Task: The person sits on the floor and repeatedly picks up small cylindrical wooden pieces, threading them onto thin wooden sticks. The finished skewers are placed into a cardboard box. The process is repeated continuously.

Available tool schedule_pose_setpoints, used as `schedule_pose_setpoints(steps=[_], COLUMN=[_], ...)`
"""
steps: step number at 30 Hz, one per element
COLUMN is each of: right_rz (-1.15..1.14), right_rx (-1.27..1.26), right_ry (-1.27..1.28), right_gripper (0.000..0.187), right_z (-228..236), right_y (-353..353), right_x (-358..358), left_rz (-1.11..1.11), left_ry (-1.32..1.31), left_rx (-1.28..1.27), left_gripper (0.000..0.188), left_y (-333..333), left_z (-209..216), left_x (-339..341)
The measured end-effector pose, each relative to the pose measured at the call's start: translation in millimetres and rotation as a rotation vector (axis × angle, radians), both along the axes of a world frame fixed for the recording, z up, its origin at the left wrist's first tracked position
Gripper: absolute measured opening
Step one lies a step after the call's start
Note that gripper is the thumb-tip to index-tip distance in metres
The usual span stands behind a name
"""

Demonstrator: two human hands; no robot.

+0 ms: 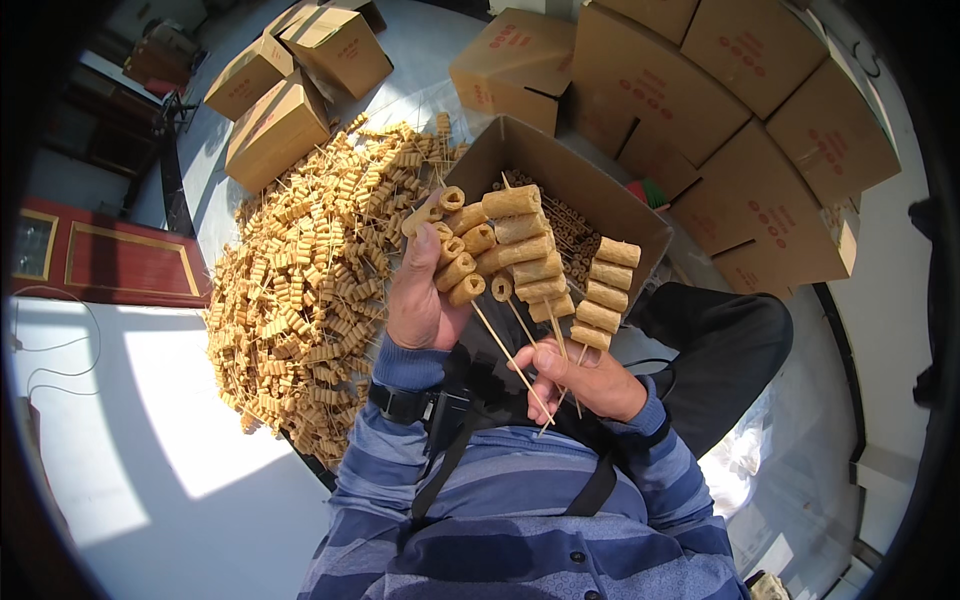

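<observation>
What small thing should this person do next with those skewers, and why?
I'd probably draw the rightmost skewer in toward the other skewers: its rolls fan out apart from theirs. The right hand pinches sticks low down while the left hand steadies rolls, so a tidier bunch might be easier to manage.

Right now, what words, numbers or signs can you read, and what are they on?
None clearly enough to quote.
Stacked boxes on the right: red print and round marks, too small and blurred.
Box at the top middle: red print, too blurred.
Boxes at the upper left: red print, too small.
Brown rolls on sticks: no writing that I can see.
</observation>
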State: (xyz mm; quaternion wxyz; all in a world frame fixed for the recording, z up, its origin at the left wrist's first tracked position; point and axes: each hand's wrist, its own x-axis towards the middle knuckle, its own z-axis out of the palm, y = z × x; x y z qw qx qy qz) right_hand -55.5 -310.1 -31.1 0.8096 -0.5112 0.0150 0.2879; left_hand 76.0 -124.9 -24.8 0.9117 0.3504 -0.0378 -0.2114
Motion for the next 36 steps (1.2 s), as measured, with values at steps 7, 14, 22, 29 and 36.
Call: schedule_pose_setpoints(steps=[7, 14, 22, 29, 36], right_rz=[0.079, 0.053, -0.291, -0.247, -0.383], right_rx=[0.048, 0.100, -0.123, -0.169, -0.034], right_ry=[0.010, -0.009, -0.011, 0.081, 0.128], right_gripper=[0.052, 0.053, 0.045, 0.038, 0.035], right_z=[0, -5, -2, 2, 7], right_y=[2, 8, 12, 6, 6], right_x=[2, 4, 15, 22, 21], left_rz=[0.083, 0.045, 0.095, -0.013, -0.063], left_ry=[0.125, 0.047, 0.053, 0.061, 0.050], left_rx=[-0.008, 0.106, 0.061, -0.046, -0.041], left_gripper=[0.047, 0.046, 0.047, 0.050, 0.048], left_y=[-8, -6, -13, -21, -24], left_z=[2, -5, -10, -20, -21], left_x=[-6, -1, -10, -21, -26])
